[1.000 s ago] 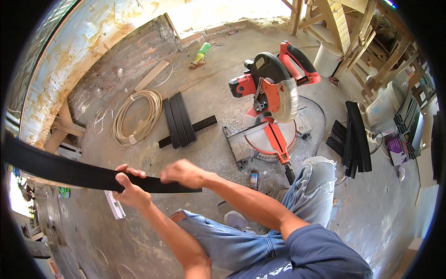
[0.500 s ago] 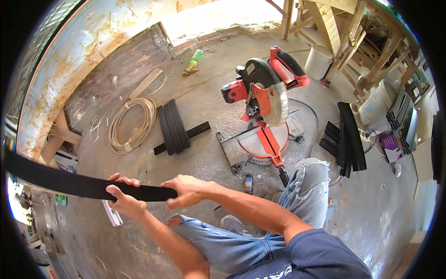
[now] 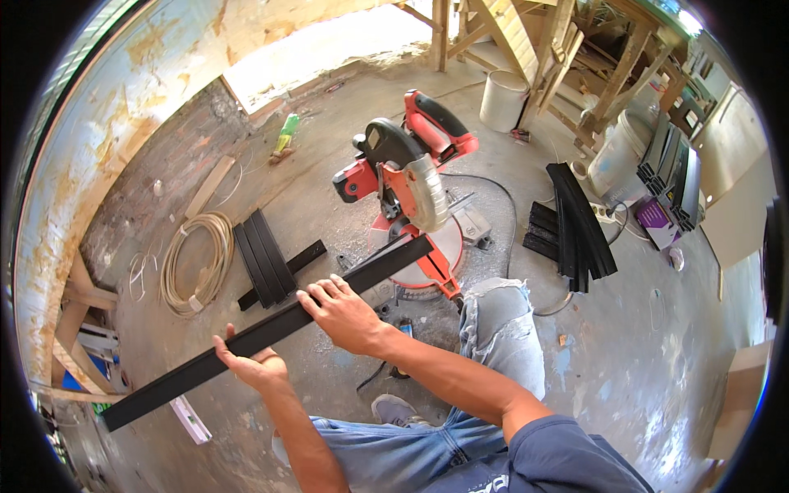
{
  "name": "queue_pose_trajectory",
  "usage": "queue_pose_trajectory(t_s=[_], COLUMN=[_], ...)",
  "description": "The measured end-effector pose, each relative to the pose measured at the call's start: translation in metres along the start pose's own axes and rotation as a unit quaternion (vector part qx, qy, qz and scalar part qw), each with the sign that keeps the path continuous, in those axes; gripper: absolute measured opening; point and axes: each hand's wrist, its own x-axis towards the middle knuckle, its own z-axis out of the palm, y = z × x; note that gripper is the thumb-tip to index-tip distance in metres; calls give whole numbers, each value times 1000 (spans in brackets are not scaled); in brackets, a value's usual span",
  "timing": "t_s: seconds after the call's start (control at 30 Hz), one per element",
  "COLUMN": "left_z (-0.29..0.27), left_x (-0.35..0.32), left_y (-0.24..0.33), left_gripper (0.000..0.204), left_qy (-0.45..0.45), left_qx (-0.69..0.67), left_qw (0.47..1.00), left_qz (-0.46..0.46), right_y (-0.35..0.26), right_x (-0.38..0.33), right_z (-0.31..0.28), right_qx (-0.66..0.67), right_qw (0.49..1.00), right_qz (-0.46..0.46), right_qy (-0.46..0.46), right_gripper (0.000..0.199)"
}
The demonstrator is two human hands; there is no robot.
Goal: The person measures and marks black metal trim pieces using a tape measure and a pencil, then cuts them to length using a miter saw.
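A long black channel strip (image 3: pixel 271 330) slants in front of me, its far right end over the base of a red and black miter saw (image 3: pixel 411 189). My left hand (image 3: pixel 256 367) cradles the strip from below, the fingers curling up past its far edge. Higher along the strip, my right hand (image 3: pixel 345 314) grips it with the fingertips over the far edge. Under the strip's right end, the saw's turntable (image 3: pixel 448 246) shows partly. The saw blade is hidden by its guard.
Black strips (image 3: pixel 261 261) lie beside a coil of beige tubing (image 3: pixel 197 263). To the right are more black strips (image 3: pixel 567 222), a purple box (image 3: pixel 655 222) and a white bucket (image 3: pixel 503 100). A power cord (image 3: pixel 505 209) curves around the saw. Near my foot stands a small can (image 3: pixel 404 329).
The strip has swung from pointing left to slanting up right, and its end now reaches over the saw base. Both hands turned with it. The view shifted to the right.
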Motion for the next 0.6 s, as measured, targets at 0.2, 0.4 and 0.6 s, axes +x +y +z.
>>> queue_pose_trajectory(t_s=[0.2, 0.4, 0.6], left_z=[-49, -85, -102], left_x=[47, 74, 97], left_y=[-62, -160, -235], left_gripper=[34, 24, 23], left_qy=[92, 71, 67], left_qx=[129, 91, 65], left_qw=[978, 965, 956], left_qz=[-136, -236, -277], right_y=[44, 75, 30], right_x=[-33, -58, -41], right_z=[53, 85, -38], right_qx=[-48, -88, 52], right_qw=[994, 975, 982], right_qz=[60, 202, 153], right_qy=[-73, -39, -101], right_gripper=[44, 47, 45])
